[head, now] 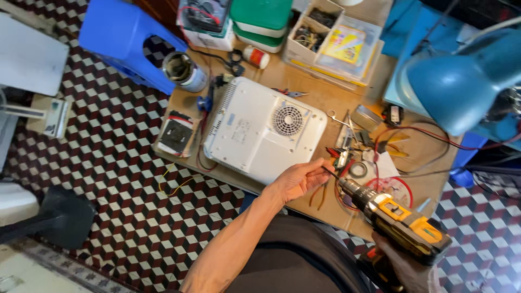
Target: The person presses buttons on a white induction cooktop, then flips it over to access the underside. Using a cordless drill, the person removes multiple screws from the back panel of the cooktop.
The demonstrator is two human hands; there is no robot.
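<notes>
The drill point(399, 220) sits in the right hand point(404, 268) at lower right — fingers wrapped on the grip, mostly cut off by the frame edge. Its bit point(329, 172) points up-left, tip pinched by the left hand point(297, 180), just beside the white appliance point(263, 130) lying underside-up on the bench point(325, 97). Screw — not discernible.

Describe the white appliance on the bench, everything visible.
The appliance is a white, rounded-square plastic casing lying flat, underside up, on the bench. A round fan grille sits off-centre, slotted vents run along one edge, and there is a label patch. The left hand is at its near corner.
</notes>
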